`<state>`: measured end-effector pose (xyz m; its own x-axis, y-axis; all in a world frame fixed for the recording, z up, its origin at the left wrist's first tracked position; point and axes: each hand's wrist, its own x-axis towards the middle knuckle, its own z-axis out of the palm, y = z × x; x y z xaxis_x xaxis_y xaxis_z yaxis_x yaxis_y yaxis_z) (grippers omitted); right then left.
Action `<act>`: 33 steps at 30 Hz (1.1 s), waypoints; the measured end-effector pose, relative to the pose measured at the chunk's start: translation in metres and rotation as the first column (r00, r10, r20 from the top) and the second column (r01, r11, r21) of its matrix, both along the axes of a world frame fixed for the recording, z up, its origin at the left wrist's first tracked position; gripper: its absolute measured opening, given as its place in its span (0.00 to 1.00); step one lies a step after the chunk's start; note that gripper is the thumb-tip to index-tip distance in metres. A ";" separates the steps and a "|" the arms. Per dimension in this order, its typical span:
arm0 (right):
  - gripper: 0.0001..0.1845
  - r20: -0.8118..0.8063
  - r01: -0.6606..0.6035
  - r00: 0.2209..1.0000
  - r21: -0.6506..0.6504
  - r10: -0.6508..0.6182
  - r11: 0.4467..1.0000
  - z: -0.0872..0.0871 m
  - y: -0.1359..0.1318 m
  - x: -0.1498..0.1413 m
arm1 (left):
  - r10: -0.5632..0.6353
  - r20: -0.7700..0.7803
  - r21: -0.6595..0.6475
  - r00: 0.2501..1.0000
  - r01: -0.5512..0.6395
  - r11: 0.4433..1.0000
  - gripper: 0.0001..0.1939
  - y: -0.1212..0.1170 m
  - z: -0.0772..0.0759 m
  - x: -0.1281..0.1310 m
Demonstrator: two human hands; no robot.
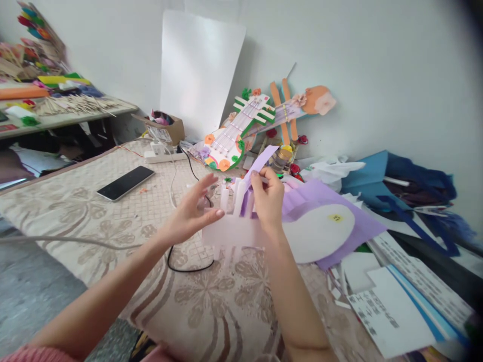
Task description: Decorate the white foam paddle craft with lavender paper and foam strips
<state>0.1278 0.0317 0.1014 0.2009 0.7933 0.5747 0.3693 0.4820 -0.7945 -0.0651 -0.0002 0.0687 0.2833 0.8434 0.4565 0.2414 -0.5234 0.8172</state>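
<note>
Purple paper strip (pixel 267 155), long & flat, is mid-scene, its upper part just above the narrow end of a white, lute-shaped flat board (pixel 307 239); long axis slants from near left to far right.

L to R: far left, a second bench w/ a spread of thin pale wooden sticks (pixel 75 104). On the nearer bench (pixel 81 203), covered in beige flower-print cloth, a black flat phone (pixel 126 183) lies left, then a white plastic power strip (pixel 166 156) w/ cables.

Left hand (pixel 198 206) is nearest the board's narrow end: fingers & thumb apart, nothing gripped; can't tell if thumb tip touches the slim white pegs (pixel 225 200) or the edge there. Beyond, a white & green lute-shaped craft piece (pixel 231 131) w/ paper flowers leans nr. the wall.

Right hand (pixel 269 193) is the closer one to the strip, thumb & forefinger pinched on it; strip runs far from the fingers, its lower end btwn/behind the pegs (can't tell which).

Right of that, the board's rounded body overlaps a big purple paper sheet (pixel 372 226); then a blue fabric bag (pixel 364 173) far right, white printed cards (pixel 400 309) near right.
</note>
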 end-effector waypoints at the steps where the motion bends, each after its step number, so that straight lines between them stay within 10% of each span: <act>1: 0.13 0.010 -0.001 1.000 0.000 0.001 1.000 0.000 0.000 0.000 | -0.097 0.046 -0.093 0.994 0.101 0.991 0.41 0.007 0.003 0.002; 10: 0.14 0.109 0.079 0.990 0.083 -0.088 0.993 0.005 -0.005 0.019 | -0.209 0.122 -0.211 0.970 0.231 0.950 0.30 0.015 0.003 0.020; 17: 0.13 0.068 -0.116 0.991 0.000 0.116 0.993 0.007 -0.079 0.036 | -0.195 0.056 -0.162 0.979 0.201 0.966 0.27 0.010 0.001 0.018; 33: 0.11 0.457 0.061 0.856 0.375 -0.242 0.925 -0.033 -0.095 0.019 | -0.127 0.070 -0.121 0.989 0.135 0.983 0.26 0.003 -0.002 0.023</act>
